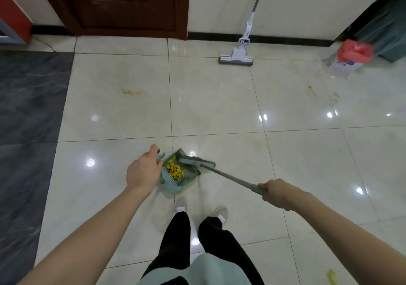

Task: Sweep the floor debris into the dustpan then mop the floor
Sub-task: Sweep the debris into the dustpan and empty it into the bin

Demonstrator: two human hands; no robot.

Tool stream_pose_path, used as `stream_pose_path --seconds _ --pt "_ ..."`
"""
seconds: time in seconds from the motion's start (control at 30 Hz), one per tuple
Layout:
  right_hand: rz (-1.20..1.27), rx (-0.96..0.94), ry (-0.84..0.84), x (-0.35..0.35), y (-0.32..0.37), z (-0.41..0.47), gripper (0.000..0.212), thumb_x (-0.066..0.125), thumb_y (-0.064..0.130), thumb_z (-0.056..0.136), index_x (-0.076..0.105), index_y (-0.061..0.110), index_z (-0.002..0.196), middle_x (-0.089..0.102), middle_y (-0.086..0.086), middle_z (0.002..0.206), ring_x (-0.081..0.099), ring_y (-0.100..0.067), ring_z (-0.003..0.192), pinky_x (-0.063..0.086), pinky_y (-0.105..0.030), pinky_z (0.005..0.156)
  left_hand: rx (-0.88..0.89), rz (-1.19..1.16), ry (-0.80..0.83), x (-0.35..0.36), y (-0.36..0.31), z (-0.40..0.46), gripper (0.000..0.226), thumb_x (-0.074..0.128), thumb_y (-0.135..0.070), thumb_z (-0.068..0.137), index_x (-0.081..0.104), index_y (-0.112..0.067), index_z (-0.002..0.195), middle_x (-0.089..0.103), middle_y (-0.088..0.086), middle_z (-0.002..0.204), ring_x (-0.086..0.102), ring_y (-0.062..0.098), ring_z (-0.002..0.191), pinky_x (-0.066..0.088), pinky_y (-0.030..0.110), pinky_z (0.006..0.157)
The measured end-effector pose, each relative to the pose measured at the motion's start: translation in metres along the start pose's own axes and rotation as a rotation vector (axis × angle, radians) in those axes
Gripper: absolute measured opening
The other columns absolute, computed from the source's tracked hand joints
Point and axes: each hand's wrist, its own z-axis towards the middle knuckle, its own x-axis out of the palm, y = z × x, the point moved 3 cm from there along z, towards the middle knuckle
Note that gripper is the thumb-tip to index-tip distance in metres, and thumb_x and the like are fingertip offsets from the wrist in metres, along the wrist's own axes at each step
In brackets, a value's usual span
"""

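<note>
While bracing: left hand point(144, 171) fingers are gripping the dustpan point(175, 176) handle, tilting it so debris point(173, 169) stays.
Right hand point(278, 193): fingers are wrapping the broom point(197, 162) handle, bristles pressing at the dustpan's mouth.

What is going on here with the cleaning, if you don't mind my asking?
A person is sweeping. The left hand holds the dustpan on the tiled floor, and the right hand grips the broom, whose head sits at the pan's mouth. Yellow debris is already in the pan. Yellowish stains remain on the tiles, and the mop leans untouched against the wall.
</note>
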Motion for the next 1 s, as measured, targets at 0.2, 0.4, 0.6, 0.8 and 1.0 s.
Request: stream_pose_path --seconds 0.2,0.4,0.6,0.8,1.0 --pt "-0.017 -0.027 -0.062 -0.019 -0.029 -0.008 0.031 0.045 0.027 0.098 0.059 0.026 0.125 0.052 0.003 0.078 0.051 -0.015 0.054 0.049 -0.026 0.05 -0.026 -0.003 -0.036 -0.002 -0.005 -0.014 0.025 0.053 -0.032 0.095 0.04 -0.016 0.109 0.064 0.011 0.091 0.049 0.027 0.066 0.041 0.033 0.055" --pt "0.116 -0.069 -0.078 -0.016 -0.057 -0.026 0.035 0.045 0.021 0.098 0.057 0.02 0.131 0.048 0.0 0.07 0.041 -0.015 0.048 0.035 -0.022 0.039 -0.107 0.025 -0.153 -0.016 -0.013 -0.059 0.026 0.054 -0.031 0.095 0.043 -0.014 0.111 0.064 0.013 0.092 0.045 0.027 0.066 0.037 0.034 0.055" --pt "0.265 -0.143 -0.065 0.004 -0.086 -0.029 0.034 0.047 0.018 0.097 0.058 0.022 0.129 0.043 -0.005 0.062 0.036 -0.017 0.044 0.029 -0.021 0.041 -0.153 0.055 -0.249 -0.008 -0.026 -0.114 0.026 0.057 -0.03 0.093 0.042 -0.013 0.107 0.065 0.015 0.09 0.062 0.038 0.073 0.039 0.034 0.054" --pt "0.341 -0.168 -0.063 0.013 -0.112 -0.025 0.036 0.049 0.017 0.095 0.059 0.024 0.129 0.043 -0.007 0.059 0.035 -0.018 0.041 0.027 -0.019 0.042 -0.28 0.073 -0.306 -0.007 -0.018 -0.156 0.025 0.056 -0.027 0.093 0.039 -0.012 0.105 0.062 0.016 0.085 0.058 0.037 0.069 0.038 0.036 0.054" --pt "0.25 -0.186 -0.081 0.028 -0.101 -0.027 0.034 0.046 0.013 0.097 0.059 0.013 0.128 0.046 -0.006 0.061 0.041 -0.019 0.044 0.034 -0.023 0.043 -0.342 0.089 -0.288 0.002 0.002 -0.199 0.024 0.056 -0.029 0.094 0.038 -0.016 0.103 0.062 0.013 0.082 0.059 0.035 0.067 0.043 0.036 0.054"
